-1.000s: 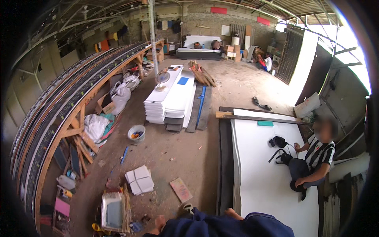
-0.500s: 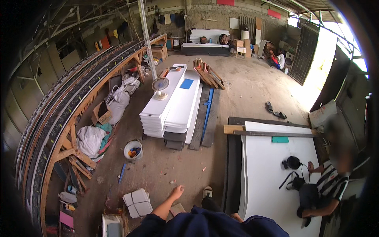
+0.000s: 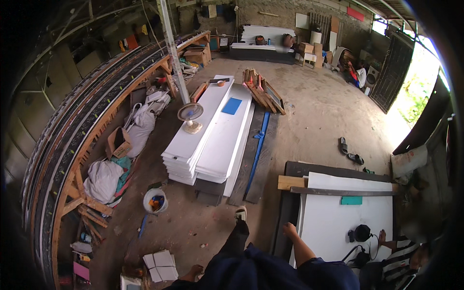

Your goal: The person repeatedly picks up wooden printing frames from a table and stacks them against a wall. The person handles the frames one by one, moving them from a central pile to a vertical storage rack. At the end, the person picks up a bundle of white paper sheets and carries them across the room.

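My right hand (image 3: pixel 290 230) hangs in the air beside the left edge of a low stack of white sheets (image 3: pixel 319 220). Its fingers are loosely bent and apart, and nothing shows in it. Low at my left side is my left hand (image 3: pixel 195 271), near a tied bundle of pale sheets (image 3: pixel 161 266); its fingers are too small and partly hidden to make out. One of my shoes (image 3: pixel 240 213) is planted on the floor ahead, near a tall stack of long white boards (image 3: pixel 212 140). A small fan (image 3: pixel 192 118) and a blue sheet (image 3: pixel 231 106) lie on those boards.
At the right, a person in a striped shirt (image 3: pixel 403 256) sits by the white sheets, near a black round device (image 3: pixel 361 233) with a cord. A white bucket (image 3: pixel 155 200) stands at the left. Wooden frames (image 3: pixel 265 92) lean beyond the boards. Slippers (image 3: pixel 355 158) lie on the floor.
My view has shifted and I have stepped forward with one leg. My right hand has swung forward into view; my left hand has dropped back toward my side.
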`<state>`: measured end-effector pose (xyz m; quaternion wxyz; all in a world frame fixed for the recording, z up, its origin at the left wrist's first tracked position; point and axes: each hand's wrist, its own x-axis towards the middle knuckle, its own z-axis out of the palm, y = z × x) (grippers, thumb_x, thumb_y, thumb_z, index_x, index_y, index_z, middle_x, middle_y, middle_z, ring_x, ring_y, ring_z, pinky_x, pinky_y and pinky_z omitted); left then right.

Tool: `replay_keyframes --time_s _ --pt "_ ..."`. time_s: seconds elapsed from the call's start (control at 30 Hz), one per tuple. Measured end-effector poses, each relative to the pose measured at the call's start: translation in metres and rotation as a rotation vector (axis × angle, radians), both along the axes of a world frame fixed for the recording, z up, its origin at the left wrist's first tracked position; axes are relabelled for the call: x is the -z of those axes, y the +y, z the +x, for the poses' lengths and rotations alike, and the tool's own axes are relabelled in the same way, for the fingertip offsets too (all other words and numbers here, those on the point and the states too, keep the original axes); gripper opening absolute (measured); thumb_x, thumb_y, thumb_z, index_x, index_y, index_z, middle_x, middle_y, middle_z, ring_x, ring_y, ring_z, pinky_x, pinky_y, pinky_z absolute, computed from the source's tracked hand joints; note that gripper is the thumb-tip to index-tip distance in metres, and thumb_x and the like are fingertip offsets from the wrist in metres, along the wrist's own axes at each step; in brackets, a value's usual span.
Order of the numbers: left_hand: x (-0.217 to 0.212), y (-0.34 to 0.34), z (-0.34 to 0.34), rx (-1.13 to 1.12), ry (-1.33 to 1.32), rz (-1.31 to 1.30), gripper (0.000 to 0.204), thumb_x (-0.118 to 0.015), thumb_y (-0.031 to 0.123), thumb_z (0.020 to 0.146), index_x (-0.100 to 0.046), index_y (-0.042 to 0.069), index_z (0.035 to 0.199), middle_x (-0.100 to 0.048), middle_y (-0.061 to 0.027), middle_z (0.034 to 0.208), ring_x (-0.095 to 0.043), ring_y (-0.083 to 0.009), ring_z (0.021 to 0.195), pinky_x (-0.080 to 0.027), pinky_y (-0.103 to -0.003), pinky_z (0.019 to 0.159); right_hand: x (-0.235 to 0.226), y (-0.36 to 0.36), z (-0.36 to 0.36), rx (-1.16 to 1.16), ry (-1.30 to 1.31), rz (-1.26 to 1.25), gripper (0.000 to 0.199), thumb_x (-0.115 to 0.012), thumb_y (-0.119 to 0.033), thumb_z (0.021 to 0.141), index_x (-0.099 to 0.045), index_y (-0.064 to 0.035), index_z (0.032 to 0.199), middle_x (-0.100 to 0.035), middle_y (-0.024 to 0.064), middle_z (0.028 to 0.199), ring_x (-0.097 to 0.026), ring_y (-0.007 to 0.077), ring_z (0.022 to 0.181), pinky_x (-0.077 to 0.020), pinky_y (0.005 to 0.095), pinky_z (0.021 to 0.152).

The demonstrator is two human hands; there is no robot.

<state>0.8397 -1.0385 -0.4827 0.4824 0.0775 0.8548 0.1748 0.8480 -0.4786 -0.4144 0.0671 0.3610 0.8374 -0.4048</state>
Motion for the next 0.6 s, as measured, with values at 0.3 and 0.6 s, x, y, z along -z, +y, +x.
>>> replay_keyframes --time_s 0.3,0.6 --pt "-0.003 0.209 -0.299 -0.156 0.437 0.417 0.028 -0.053 0.024 0.076 -0.056 0.006 0.098 -0.058 -0.0151 0.098 -0.056 -0.0301 0.089 -0.044 -0.038 0.077 0.038 0.107 -0.104 -0.739 -0.450 0.124 0.023 -0.056 -0.023 0.074 -0.060 -0.0054 0.088 -0.061 0.0106 0.078 -0.060 0.0196 0.063 -0.0499 0.0317 0.054" --pt "-0.161 0.461 -0.558 -0.001 0.405 0.600 0.024 -0.051 0.020 0.078 -0.055 0.009 0.099 -0.060 -0.0157 0.091 -0.057 -0.0301 0.087 -0.045 -0.038 0.074 0.011 0.163 -0.206 0.431 -0.240 -0.393 0.020 -0.047 -0.013 0.080 -0.054 -0.0068 0.098 -0.059 0.0073 0.073 -0.058 0.0167 0.055 -0.0455 0.0288 0.046"
